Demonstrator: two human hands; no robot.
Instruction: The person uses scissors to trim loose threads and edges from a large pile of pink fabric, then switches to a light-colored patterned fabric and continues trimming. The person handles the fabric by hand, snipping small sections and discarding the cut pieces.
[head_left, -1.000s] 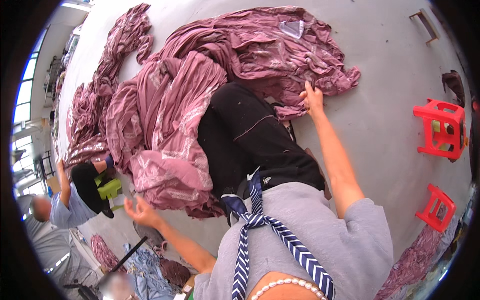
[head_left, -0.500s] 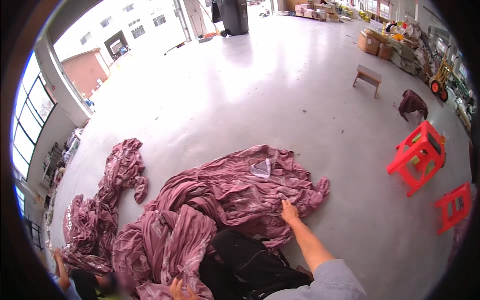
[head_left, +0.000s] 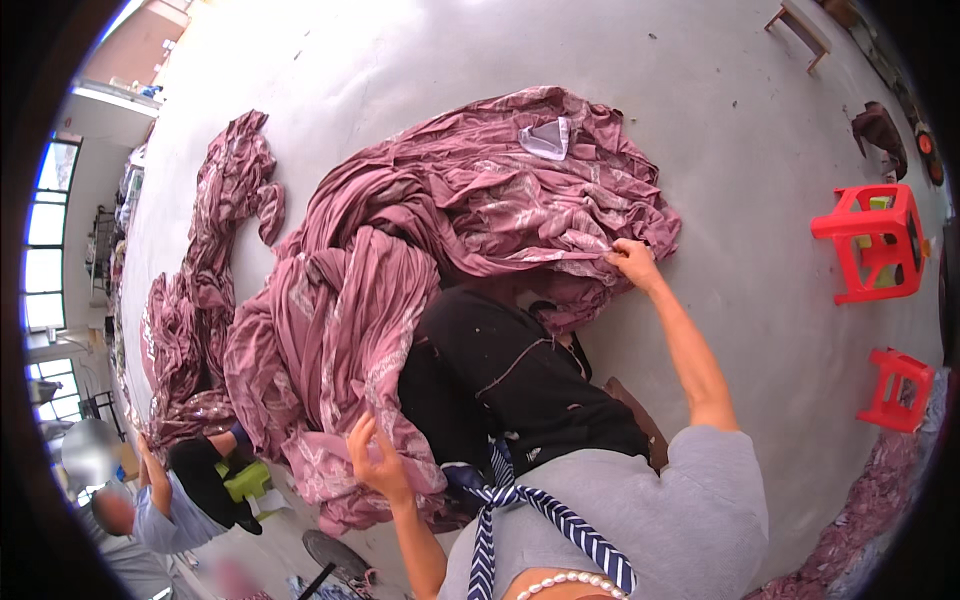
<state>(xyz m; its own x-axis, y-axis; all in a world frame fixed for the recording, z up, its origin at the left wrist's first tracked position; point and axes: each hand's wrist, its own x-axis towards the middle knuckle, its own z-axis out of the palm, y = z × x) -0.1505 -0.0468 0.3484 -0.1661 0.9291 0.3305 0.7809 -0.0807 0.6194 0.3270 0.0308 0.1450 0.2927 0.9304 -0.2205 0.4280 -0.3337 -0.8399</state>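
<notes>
A large heap of mauve fabric [head_left: 340,300] with a pale pattern lies bunched on the floor in front of me. My right hand [head_left: 632,260] pinches an edge of this fabric at the heap's right side, the arm stretched out. My left hand [head_left: 378,462] is beside the lower left part of the heap, its fingers apart and nothing in them. Whether it touches the cloth I cannot tell. A white-edged patch [head_left: 545,138] shows near the top of the heap.
On the left, another person [head_left: 165,500] sits by a second length of mauve fabric [head_left: 215,250], hands at its lower end. Two red plastic stools [head_left: 868,245] and a dark cloth [head_left: 880,138] stand or lie at the right. A small wooden bench [head_left: 798,32] is far right.
The view has tipped downward. My right hand, resting with fingers extended on the cloth before, now pinches and lifts its edge slightly. More of my left hand and arm shows.
</notes>
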